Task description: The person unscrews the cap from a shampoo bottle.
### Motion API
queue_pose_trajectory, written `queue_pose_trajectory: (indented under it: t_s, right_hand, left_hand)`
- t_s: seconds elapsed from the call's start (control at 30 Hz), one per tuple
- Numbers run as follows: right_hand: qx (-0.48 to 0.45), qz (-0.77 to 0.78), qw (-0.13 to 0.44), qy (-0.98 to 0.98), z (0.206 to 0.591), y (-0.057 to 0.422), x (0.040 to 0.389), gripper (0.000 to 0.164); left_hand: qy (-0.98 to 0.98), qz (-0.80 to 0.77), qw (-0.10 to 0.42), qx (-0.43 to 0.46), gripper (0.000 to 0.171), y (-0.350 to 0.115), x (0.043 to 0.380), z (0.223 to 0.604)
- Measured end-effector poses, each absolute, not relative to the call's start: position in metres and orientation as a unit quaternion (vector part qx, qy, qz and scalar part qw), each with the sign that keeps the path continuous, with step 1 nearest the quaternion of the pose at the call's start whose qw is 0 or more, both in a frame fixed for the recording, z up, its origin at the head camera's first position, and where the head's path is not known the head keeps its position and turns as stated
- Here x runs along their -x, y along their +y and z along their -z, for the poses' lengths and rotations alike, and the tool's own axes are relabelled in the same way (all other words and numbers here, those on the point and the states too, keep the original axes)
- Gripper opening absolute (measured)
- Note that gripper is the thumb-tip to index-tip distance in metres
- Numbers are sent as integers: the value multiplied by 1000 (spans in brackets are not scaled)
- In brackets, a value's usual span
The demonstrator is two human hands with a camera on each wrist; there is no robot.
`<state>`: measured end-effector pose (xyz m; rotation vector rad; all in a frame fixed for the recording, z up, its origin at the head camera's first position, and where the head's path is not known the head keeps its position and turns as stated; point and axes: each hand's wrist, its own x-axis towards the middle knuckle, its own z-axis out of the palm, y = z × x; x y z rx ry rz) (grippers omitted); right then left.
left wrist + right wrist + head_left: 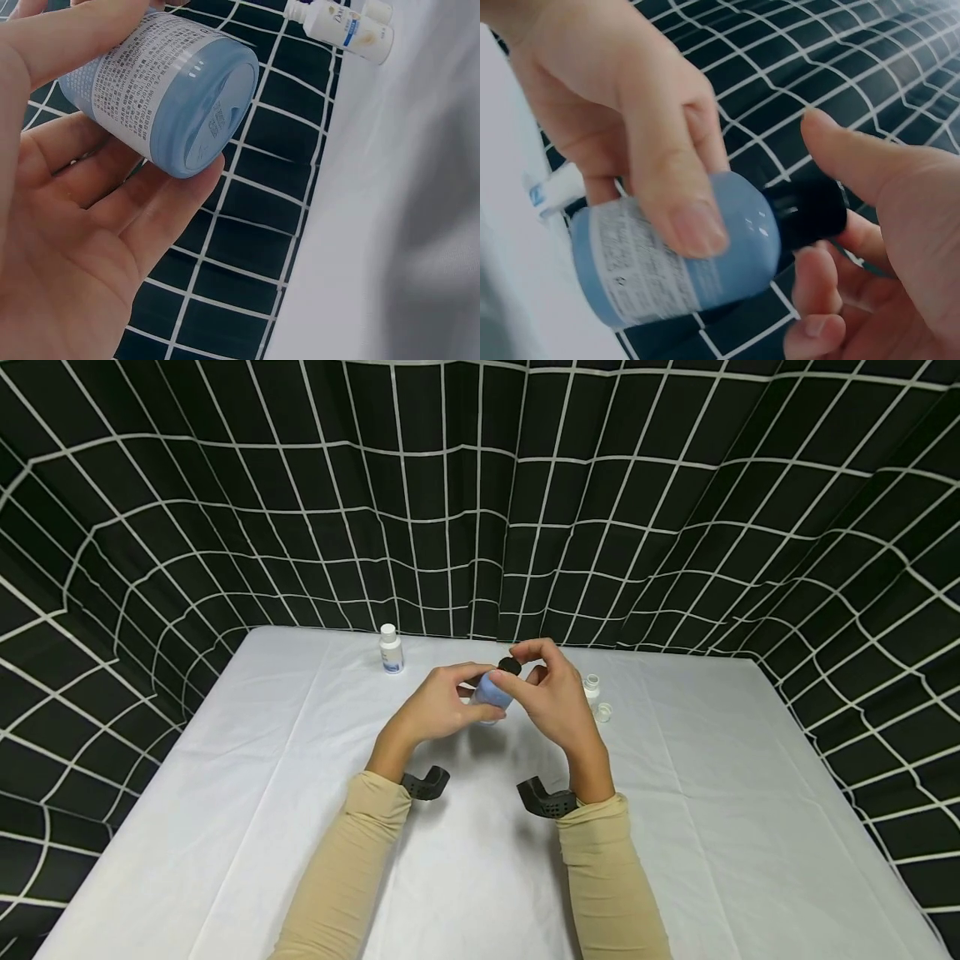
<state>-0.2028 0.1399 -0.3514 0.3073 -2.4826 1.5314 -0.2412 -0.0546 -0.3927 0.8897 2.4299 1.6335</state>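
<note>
A small blue bottle [491, 692] with a black cap [510, 666] is held tilted above the white table, its printed label and base showing in the left wrist view. My left hand [441, 700] grips the bottle's body between thumb and fingers. My right hand [553, 697] is at the black cap. In the right wrist view its thumb stands apart from the cap [811, 212], while its fingers curve loosely near the cap's far side. Whether a fingertip touches the cap, I cannot tell.
Toward the back left of the white-covered table [300, 827] stands a white bottle [391, 652] with its cap on. Beyond my right hand is an uncapped white bottle [592, 689], with a white cap [603, 712] beside it. A black grid curtain [480, 510] surrounds the table's back and sides.
</note>
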Motion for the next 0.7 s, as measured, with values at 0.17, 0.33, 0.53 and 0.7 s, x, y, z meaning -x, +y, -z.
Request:
queue_pose_trajectory:
  t_s: [0.17,0.33,0.53,0.7]
  right_hand:
    - [-96,-499,138,-850,354,134,204,39]
    - [-105,-511,148,-840,356,133,203,33]
    - [-137,-577,130,-795,358,134,206,33]
    - [-165,-595,91,-781,359,134,209,34]
  left_hand:
    - [797,-532,37,-282,48,-54,240,393]
    - [797,-530,32,-286,48,-54,240,391]
    - [797,-530,19,-290,50,-54,242,391]
    - [805,-522,16,-281,52,-56,242,391]
